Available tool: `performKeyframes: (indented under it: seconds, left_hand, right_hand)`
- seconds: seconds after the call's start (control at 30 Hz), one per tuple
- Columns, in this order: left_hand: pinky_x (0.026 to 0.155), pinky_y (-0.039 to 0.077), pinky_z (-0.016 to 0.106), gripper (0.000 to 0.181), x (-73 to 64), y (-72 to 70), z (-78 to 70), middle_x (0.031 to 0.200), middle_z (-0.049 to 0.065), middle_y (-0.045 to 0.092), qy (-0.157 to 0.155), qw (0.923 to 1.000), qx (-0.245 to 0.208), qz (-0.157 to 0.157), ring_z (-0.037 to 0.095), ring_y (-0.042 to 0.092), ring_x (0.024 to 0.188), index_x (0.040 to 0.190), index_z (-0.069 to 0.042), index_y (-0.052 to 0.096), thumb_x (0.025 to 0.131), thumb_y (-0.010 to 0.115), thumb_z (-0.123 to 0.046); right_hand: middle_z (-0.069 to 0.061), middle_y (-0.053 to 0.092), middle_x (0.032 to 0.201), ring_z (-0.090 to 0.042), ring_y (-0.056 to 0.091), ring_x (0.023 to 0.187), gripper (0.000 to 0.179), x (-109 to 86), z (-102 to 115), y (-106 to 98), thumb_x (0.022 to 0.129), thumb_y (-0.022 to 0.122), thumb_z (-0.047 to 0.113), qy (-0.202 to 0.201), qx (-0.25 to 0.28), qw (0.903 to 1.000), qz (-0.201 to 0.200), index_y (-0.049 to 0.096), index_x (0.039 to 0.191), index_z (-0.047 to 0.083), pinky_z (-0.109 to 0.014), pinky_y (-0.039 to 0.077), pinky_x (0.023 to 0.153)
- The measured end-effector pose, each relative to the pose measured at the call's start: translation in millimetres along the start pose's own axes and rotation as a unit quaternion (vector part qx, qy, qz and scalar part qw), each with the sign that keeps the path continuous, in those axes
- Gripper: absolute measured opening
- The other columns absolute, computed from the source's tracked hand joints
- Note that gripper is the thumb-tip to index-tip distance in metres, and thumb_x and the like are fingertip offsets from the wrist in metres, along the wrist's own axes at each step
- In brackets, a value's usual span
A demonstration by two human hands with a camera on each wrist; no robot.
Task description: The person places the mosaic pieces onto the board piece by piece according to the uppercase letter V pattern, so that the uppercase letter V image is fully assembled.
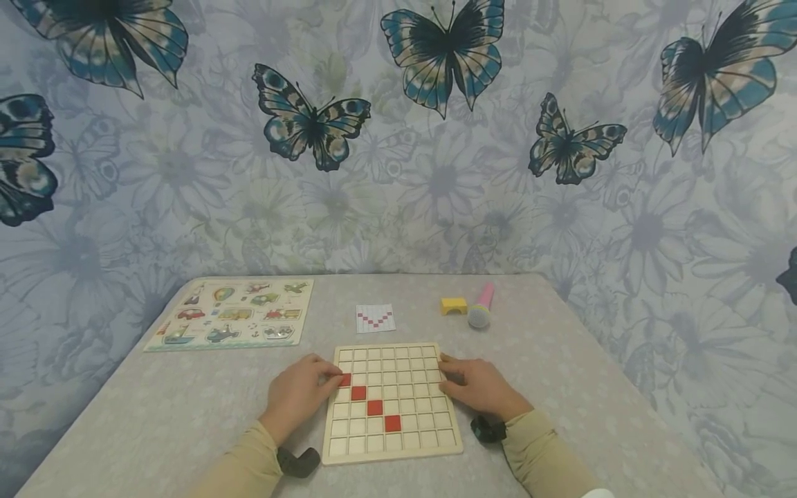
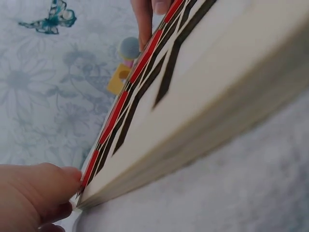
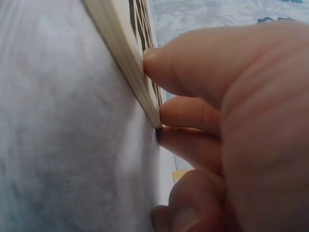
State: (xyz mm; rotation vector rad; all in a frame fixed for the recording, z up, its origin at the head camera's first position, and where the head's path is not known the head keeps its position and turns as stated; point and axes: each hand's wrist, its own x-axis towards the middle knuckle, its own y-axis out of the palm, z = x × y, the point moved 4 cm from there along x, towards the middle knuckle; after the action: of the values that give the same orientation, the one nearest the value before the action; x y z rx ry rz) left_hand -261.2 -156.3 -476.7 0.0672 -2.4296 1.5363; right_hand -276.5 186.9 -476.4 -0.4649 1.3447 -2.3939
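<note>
A wooden grid board [image 1: 392,460] lies on the table in the head view, framed into square cells. Red square tiles [image 1: 375,407] step diagonally down from its left side toward the middle. My left hand [image 1: 301,393] grips the board's left edge, its thumb over the uppermost red tile [image 1: 345,380]; the left wrist view shows the thumb [image 2: 53,181] touching that tile, other fingers partly hidden below. At the opposite edge my right hand [image 1: 479,386] holds the board; in the right wrist view its thumb [image 3: 178,63] rests on the rim and two fingers touch the edge.
Behind the board lies a small pattern card [image 1: 376,318] with red squares in a V. A picture puzzle board [image 1: 233,315] is at the back left. A yellow block [image 1: 453,306] and a pink toy microphone [image 1: 482,306] sit at the back right.
</note>
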Motion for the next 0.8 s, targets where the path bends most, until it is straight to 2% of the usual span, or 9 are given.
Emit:
performKeyframes:
  seconds: [0.13, 0.27, 0.4, 0.57, 0.8]
  left_hand:
    - [0.059, 0.049, 0.032, 0.017, 0.1, -12.3, 7.6, 0.108, -0.006, 0.072, -0.023, 0.9996, -0.015, 0.003, 0.009, 0.066, 0.077, 0.107, -0.028, 0.080, 0.093, 0.074, -0.037]
    - [0.065, 0.051, 0.036, 0.018, 0.2, -32.0, 26.9, 0.110, -0.002, 0.075, -0.053, 0.9981, -0.026, 0.018, 0.015, 0.068, 0.086, 0.110, -0.025, 0.079, 0.094, 0.072, -0.031]
    - [0.070, 0.050, 0.037, 0.015, 1.2, -43.9, 48.5, 0.104, -0.001, 0.074, -0.047, 0.9957, -0.067, 0.045, 0.016, 0.066, 0.087, 0.107, -0.021, 0.077, 0.094, 0.072, -0.026]
    - [0.078, 0.051, 0.037, 0.017, 4.5, -42.3, 64.1, 0.095, -0.003, 0.070, -0.033, 0.9886, -0.118, 0.087, 0.014, 0.064, 0.088, 0.103, -0.018, 0.074, 0.091, 0.078, -0.028]
    - [0.077, 0.051, 0.036, 0.027, 1.1, -35.6, 70.6, 0.098, -0.001, 0.068, -0.044, 0.9821, -0.116, 0.141, 0.016, 0.060, 0.089, 0.107, -0.015, 0.072, 0.082, 0.082, -0.019]
  right_hand:
    - [-0.003, 0.056, 0.151, -0.026, 0.067, 0.120, 0.047, 0.3, 0, 1, 0.098, 0.069, 0.034, -0.001, -0.006, 1.0000, 0.004, 0.065, 0.139, 0.011, -0.047, 0.052, 0.102]
    - [-0.005, 0.057, 0.150, -0.030, 0.057, 0.135, 0.047, 0.4, 0, 0, 0.098, 0.069, 0.033, -0.009, -0.010, 0.9999, -0.001, 0.065, 0.138, 0.009, -0.049, 0.049, 0.106]
    - [-0.004, 0.056, 0.151, -0.031, 0.054, 0.138, 0.047, 0.4, -1, 0, 0.098, 0.069, 0.034, -0.003, -0.004, 1.0000, 0.002, 0.065, 0.139, 0.011, -0.050, 0.047, 0.108]
    - [-0.004, 0.055, 0.152, -0.031, 0.052, 0.140, 0.047, 0.0, -2, -1, 0.098, 0.070, 0.034, 0.003, 0.013, 0.9999, 0.006, 0.065, 0.139, 0.012, -0.051, 0.044, 0.110]
    - [-0.003, 0.055, 0.152, -0.030, 0.055, 0.137, 0.047, 1.2, 0, 0, 0.098, 0.070, 0.034, 0.000, 0.004, 1.0000, 0.004, 0.065, 0.139, 0.012, -0.051, 0.046, 0.108]
